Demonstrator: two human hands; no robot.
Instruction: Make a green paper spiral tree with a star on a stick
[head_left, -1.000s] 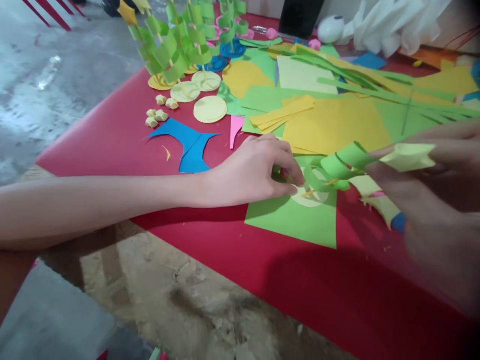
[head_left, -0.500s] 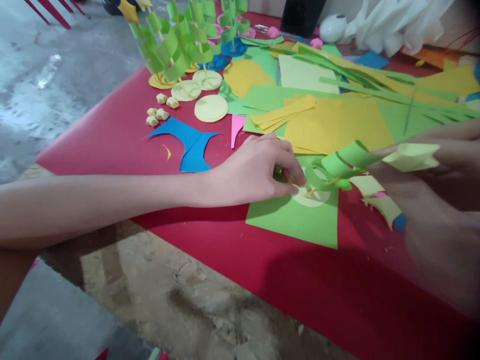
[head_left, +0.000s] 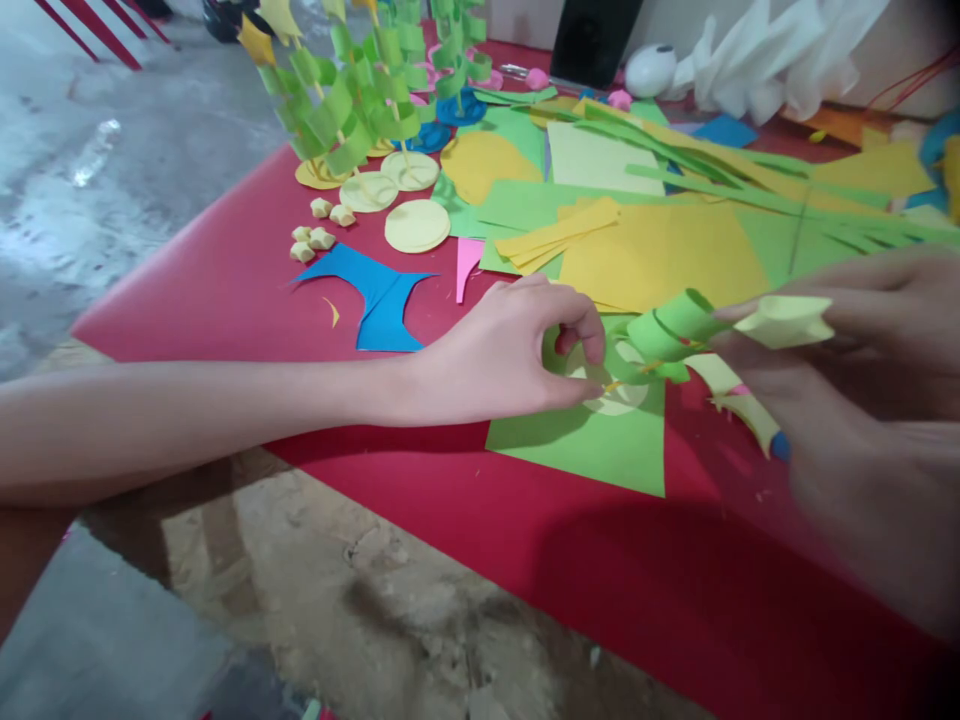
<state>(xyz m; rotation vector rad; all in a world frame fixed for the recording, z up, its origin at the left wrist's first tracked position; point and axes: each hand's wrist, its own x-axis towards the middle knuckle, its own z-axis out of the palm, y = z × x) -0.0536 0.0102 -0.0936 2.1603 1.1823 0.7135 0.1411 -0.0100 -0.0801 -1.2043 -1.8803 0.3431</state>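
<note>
My right hand [head_left: 862,370] pinches a paper tree just below its pale yellow star [head_left: 786,320]. The tree is a thin yellow stick threaded through a curled green paper strip [head_left: 671,325], and it leans to the right. Its lower end is over a pale yellow paper disc [head_left: 622,395] lying on a green paper square [head_left: 577,455]. My left hand [head_left: 525,345] rests at the disc's left side, with thumb and forefinger curved and apart near the stick's lower end. Whether the fingertips touch the disc or stick, I cannot tell.
Several finished paper trees [head_left: 360,110] stand at the back left. Near them are small folded stars [head_left: 321,238], pale discs [head_left: 417,227] and a blue offcut [head_left: 386,300]. Yellow and green sheets [head_left: 660,255] and strips cover the back. A black speaker-like box [head_left: 596,40] stands behind.
My left thumb and forefinger have spread further apart. My right hand has shifted slightly left with the paper tree, and the view has moved a little.
</note>
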